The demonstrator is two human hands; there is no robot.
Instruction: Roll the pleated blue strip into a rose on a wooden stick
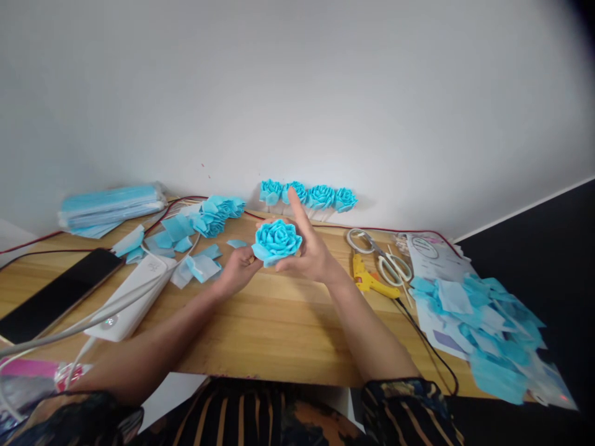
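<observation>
A blue artificial rose (pixel 277 241) with layered petals is between my two hands, above the wooden table, its open face towards me. My left hand (pixel 239 270) is closed at the flower's lower left edge, its fingertips partly hidden beneath the petals. Around the right side and back of the bloom curves my right hand (pixel 312 251), thumb below it and one finger stretched upward. The flower covers part of the other fingers. Behind it, several finished blue roses (pixel 321 197) on pale stems lean against the wall.
At left are a mask pack (pixel 111 204), blue flower pieces (pixel 214 215), cut scraps (pixel 199 266), a phone (pixel 60 294) and a white power bank (pixel 132 297) with cables. At right lie tape (pixel 360 241), scissors (pixel 394 267), a yellow glue gun (pixel 372 282) and piled blue pieces (pixel 493 328).
</observation>
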